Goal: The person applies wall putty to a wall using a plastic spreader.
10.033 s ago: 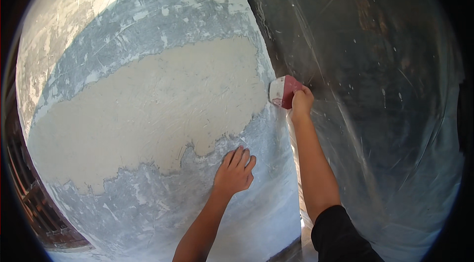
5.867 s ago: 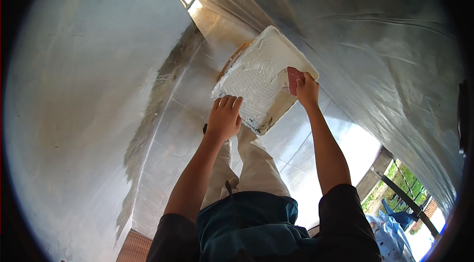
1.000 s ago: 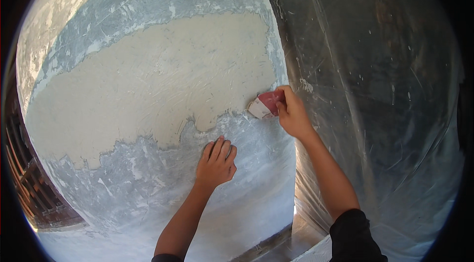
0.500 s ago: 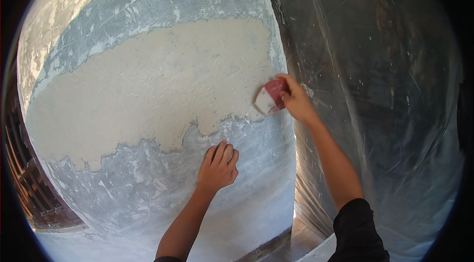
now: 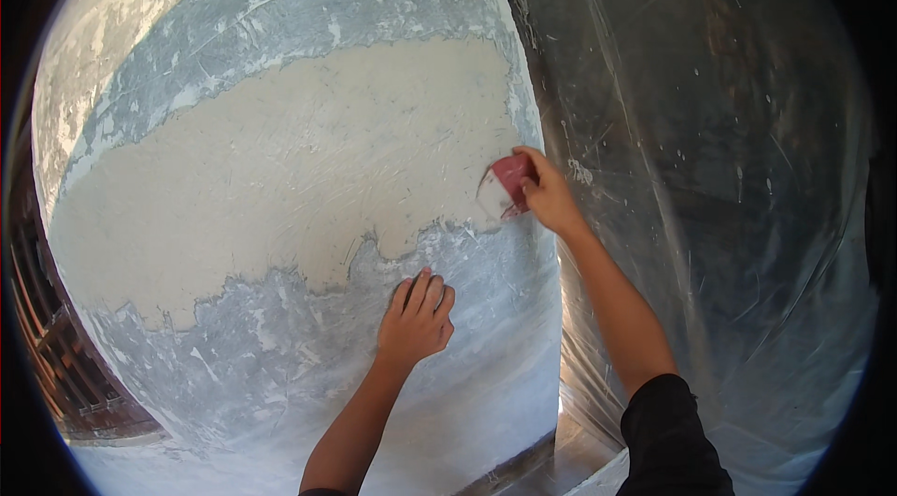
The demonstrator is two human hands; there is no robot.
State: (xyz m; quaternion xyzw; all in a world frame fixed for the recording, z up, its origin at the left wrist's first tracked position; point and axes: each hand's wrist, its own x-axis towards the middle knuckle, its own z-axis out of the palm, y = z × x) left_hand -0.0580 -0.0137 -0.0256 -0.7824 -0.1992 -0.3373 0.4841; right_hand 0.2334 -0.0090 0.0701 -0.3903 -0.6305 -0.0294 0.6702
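Observation:
My right hand (image 5: 551, 194) grips a red plastic putty scraper (image 5: 513, 177) by its upper right side, thumb on its near face. Whitish putty coats the scraper's left part, and its edge lies against the wall. It is at the lower right end of a broad beige putty patch (image 5: 280, 150), close to the wall's right edge. Below the patch's ragged lower border, my left hand (image 5: 417, 317) rests on the grey wall (image 5: 271, 356) with slightly bent fingers. A dark gap shows between its fingers; no held thing can be made out.
Clear plastic sheeting (image 5: 719, 216) hangs to the right of the wall, creased and spotted with white. A dark slatted structure (image 5: 70, 356) stands beyond the left edge. Above the patch the wall is grey with white smears, sunlit at the upper left.
The scraper and my right hand have shifted slightly left and down along the patch's right end. The scraper has tilted a little. My left hand has barely moved.

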